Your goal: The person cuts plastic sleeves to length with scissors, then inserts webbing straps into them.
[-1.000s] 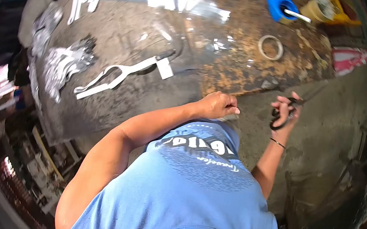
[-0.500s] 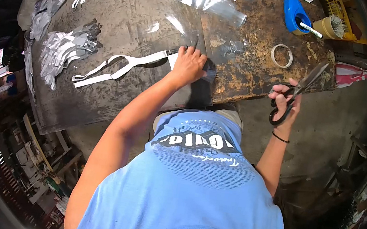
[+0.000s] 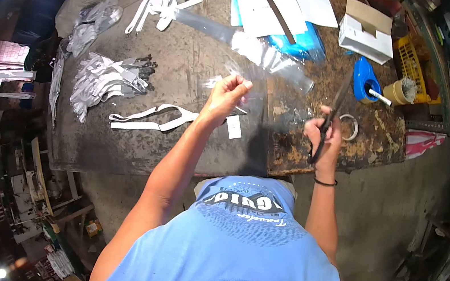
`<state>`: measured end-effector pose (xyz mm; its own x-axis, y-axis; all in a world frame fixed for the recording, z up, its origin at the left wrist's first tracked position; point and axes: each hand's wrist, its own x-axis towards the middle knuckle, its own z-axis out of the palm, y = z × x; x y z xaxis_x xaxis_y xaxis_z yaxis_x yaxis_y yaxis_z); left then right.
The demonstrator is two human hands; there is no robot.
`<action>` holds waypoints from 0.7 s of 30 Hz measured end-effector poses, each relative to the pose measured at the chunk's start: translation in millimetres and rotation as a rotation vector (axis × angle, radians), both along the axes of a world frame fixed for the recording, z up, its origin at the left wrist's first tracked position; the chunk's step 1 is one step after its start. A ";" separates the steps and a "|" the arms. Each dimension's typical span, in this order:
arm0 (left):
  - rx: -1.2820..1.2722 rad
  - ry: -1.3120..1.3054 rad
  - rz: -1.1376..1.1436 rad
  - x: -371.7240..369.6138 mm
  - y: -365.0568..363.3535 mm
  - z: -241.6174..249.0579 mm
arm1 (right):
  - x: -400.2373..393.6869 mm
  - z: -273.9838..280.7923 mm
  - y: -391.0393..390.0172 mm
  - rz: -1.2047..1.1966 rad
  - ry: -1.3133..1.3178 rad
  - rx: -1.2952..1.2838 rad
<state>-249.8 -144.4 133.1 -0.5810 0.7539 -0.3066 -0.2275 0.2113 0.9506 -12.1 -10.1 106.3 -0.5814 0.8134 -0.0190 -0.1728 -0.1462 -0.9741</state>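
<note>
Above the middle of the table (image 3: 189,152), my left hand (image 3: 226,96) is closed in a pinch; something clear and thin may be at its fingertips, too faint to name. My right hand (image 3: 323,140) is wrapped round black scissors (image 3: 337,99), blades pointing up and away. White straps (image 3: 164,123) lie left of my left hand, and a small white card (image 3: 234,126) lies just below it. A long clear plastic sleeve (image 3: 212,28) stretches beyond, with bundled white straps (image 3: 163,8) at its left end.
A pile of white and grey strips (image 3: 109,81) is on the left. Further back are white papers (image 3: 269,9) on blue plastic and an open white box (image 3: 366,37). At right lie a blue tape dispenser (image 3: 364,79), a cup (image 3: 398,91) and a tape roll (image 3: 349,127).
My left hand has lifted off the table and closed, uncovering the white card. The scissors have swung more upright in my right hand. The view has shifted, showing more of the table's far side.
</note>
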 end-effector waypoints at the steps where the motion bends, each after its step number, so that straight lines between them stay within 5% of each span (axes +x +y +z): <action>1: 0.020 -0.027 -0.013 -0.8 -1.9 1.3 | -21.9 7.7 -0.3 -0.008 0.056 0.032; 11: -0.016 0.203 -0.175 -8.6 -10.6 18.6 | -126.5 42.6 10.6 0.251 0.055 0.086; 13: -0.055 1.322 0.238 4.2 -1.9 34.8 | -143.8 37.3 7.6 0.190 0.083 0.179; 15: 0.003 1.363 0.241 7.5 0.6 30.1 | -158.3 33.9 10.2 -0.037 0.012 0.325; 21: 0.118 1.282 0.283 21.7 41.2 22.5 | -161.5 81.6 -8.4 -0.067 -0.018 0.409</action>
<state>-228.1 -103.3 155.5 -0.5499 0.5428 0.6348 0.8202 0.2074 0.5332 -173.6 -18.5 187.8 -0.5296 0.7919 0.3041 -0.1515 0.2645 -0.9524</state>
